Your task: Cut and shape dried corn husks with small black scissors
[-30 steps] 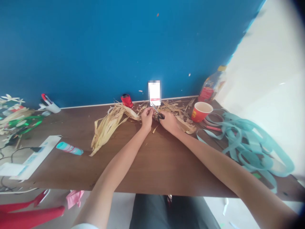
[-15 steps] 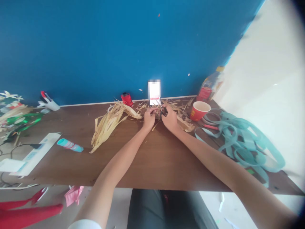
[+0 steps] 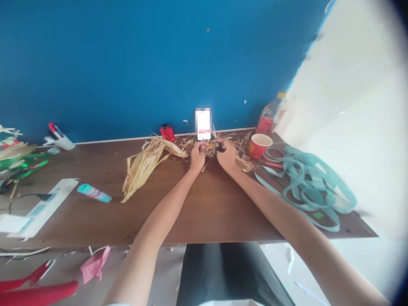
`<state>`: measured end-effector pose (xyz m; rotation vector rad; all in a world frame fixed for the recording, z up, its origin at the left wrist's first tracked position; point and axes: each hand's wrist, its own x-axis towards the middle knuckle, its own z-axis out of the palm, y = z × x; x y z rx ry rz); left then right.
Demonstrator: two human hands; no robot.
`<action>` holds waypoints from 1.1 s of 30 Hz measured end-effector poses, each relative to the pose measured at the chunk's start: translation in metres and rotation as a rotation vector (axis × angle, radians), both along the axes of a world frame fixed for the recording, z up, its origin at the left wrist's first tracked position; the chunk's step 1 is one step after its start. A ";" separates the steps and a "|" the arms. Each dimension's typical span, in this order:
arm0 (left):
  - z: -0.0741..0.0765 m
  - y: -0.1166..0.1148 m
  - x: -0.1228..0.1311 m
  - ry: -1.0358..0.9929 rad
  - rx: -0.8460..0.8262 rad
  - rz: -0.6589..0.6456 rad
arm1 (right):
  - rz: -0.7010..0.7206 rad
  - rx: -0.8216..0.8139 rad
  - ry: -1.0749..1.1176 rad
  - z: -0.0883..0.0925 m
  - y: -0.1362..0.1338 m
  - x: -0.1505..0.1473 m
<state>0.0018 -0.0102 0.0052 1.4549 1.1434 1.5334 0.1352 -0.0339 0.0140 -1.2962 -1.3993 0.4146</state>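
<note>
My right hand is closed around a pair of scissors, whose dark handles show at the fingers and whose blades point up toward the wall. Just left of it, my left hand is closed with thumb and fingertips together; whatever sits in that pinch is too small to make out. Dry husk scraps lie under and around both hands. A bundle of pale corn husks rests left of my left hand. Behind the hands, a phone with a lit screen leans against the blue wall.
A red paper cup, a bottle and tangled teal ribbon stand or lie at right. At left are a blue tube, a power strip and a pen cup. A red roll is near the wall.
My hands have drawn slightly apart, and the scissor blades now stand up clear of my left hand. The whole view has shifted a little.
</note>
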 end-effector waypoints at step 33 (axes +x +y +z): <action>0.009 -0.032 -0.001 0.355 0.204 -0.082 | 0.018 0.008 0.124 -0.004 -0.021 0.005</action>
